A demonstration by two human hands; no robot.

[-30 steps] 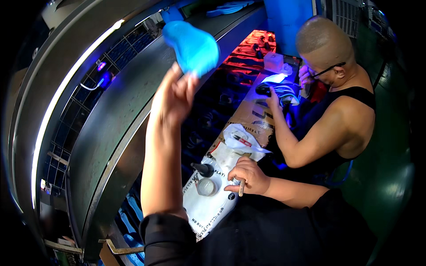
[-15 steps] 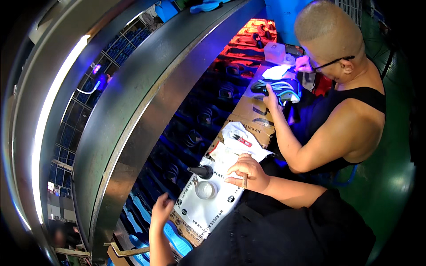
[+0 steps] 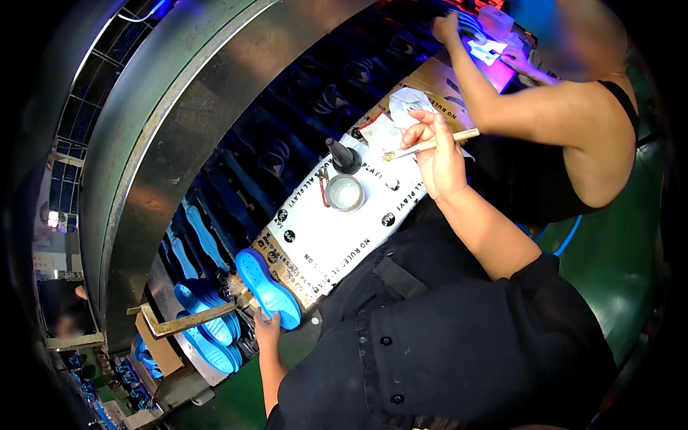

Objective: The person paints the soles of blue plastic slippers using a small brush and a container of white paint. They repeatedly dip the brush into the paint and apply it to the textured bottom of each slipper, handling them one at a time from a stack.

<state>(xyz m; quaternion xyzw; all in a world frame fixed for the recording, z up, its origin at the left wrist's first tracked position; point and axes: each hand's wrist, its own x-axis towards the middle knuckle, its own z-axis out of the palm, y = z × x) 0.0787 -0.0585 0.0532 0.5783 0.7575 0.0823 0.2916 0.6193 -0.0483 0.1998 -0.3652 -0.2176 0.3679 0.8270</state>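
In my right hand (image 3: 441, 166) is a brush with a pale wooden handle (image 3: 466, 135), pinched in the fingers above the board, its bristles pointing left. A blue shoe sole (image 3: 261, 281) lies at the near left end of the board. My left hand (image 3: 267, 326) grips its near end, with the thumb on top. Between the hands, on a white printed sheet (image 3: 337, 251), stands a clear round cup (image 3: 345, 194) holding something pale. Beside the cup are a black cone-shaped bottle (image 3: 344, 158) and a thin red-handled tool (image 3: 322, 188).
Several blue soles (image 3: 208, 315) are stacked at the lower left beside a metal bar (image 3: 190, 322). Dark shoe parts (image 3: 276, 158) line the area under the curved metal hood (image 3: 186, 136). A co-worker (image 3: 552, 122) sits at the right, handling a shoe. White crumpled cloth (image 3: 408, 100) lies beyond my right hand.
My left hand has moved down and taken hold of a blue sole. My right hand has lifted the brush and turned it level. The view has shifted toward the lower left.
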